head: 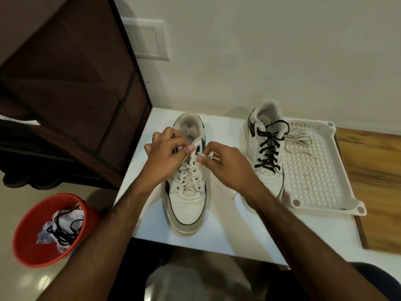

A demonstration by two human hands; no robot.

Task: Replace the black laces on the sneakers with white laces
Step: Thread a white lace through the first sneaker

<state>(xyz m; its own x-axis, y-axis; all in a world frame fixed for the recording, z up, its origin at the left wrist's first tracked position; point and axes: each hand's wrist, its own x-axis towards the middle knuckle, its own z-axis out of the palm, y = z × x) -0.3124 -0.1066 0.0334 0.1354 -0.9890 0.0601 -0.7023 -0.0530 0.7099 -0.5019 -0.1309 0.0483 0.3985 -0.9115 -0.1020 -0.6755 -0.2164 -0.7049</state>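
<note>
Two white sneakers stand on a white board. The left sneaker (188, 198) carries a white lace (187, 175) crossed through its eyelets. My left hand (166, 152) grips the upper left side of that shoe at the collar. My right hand (223, 165) pinches the end of the white lace beside the top right eyelet. The right sneaker (265, 148) is threaded with a black lace (268, 148). A loose white lace (298, 136) lies in the tray behind it. A removed black lace (65, 227) sits in the red bucket.
The white perforated tray (321, 181) lies at the right of the white board (227, 233), over a wooden surface (377, 174). The red bucket (32, 242) with crumpled paper stands on the floor at lower left. A dark brown cabinet (71, 83) rises at the left against the wall.
</note>
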